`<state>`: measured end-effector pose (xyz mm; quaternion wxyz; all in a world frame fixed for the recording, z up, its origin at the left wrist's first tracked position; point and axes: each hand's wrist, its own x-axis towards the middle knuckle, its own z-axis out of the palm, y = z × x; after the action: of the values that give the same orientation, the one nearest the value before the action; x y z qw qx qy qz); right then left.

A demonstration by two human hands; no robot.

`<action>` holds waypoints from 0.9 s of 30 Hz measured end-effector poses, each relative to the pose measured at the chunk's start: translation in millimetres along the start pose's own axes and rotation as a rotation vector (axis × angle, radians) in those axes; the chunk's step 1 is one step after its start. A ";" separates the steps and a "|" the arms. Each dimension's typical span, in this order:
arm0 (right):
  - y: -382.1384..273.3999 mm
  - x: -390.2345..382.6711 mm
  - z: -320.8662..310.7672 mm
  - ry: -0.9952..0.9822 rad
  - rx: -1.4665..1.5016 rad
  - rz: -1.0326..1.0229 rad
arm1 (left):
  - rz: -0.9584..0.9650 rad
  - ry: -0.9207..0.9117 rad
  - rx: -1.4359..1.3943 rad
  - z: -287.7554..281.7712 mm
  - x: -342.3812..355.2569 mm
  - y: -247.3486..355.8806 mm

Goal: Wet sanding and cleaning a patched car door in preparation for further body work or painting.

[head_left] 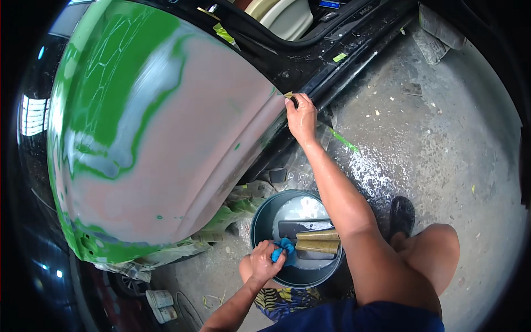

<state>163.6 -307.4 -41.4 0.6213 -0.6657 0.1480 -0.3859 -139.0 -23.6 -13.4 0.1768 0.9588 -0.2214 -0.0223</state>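
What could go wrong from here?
The floor looks wet near the shoe, so a foot might slip. The left hand holds the cloth at the bucket; a loosened grip could drop it in. The right hand is at the edge of the panel, near the black sill; a slip might knock the fingers.

Up at the panel's (221, 110) right corner, the right hand (302, 117) all but covered a tan scrap (288, 95); pinched or merely pressed, there was no telling! Down at the bucket's (258, 217) lower-left rim, the left hand (264, 259) swallowed part of a blue cloth (285, 250). Across came the right arm (345, 193), blocking the bucket's upper-right rim and the right ends of two tan pieces (316, 245). Beyond the panel's bottom edge, a wheel (131, 285) sat half lost in gloom, and the bare legs (442, 249) were partly hidden too.
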 end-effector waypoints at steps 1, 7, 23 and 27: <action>-4.4 5.5 1.5 0.003 0.024 -0.066 | -0.005 -0.002 0.003 2.5 1.6 -0.2; 2.2 8.3 -8.1 -0.079 0.028 -0.166 | -0.054 -0.093 0.104 -0.7 4.1 2.2; 31.0 -4.7 -18.8 -0.163 0.294 -0.080 | -0.158 -0.348 0.347 -2.3 21.8 21.3; 28.3 -6.1 -11.6 -0.182 0.328 -0.002 | -0.180 -0.361 0.345 -3.5 22.6 21.3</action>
<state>159.5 -316.8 -70.8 0.7319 -0.5879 0.0253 -0.3437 -127.1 -50.1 -1.9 -0.0344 0.9710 -0.1636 -0.1707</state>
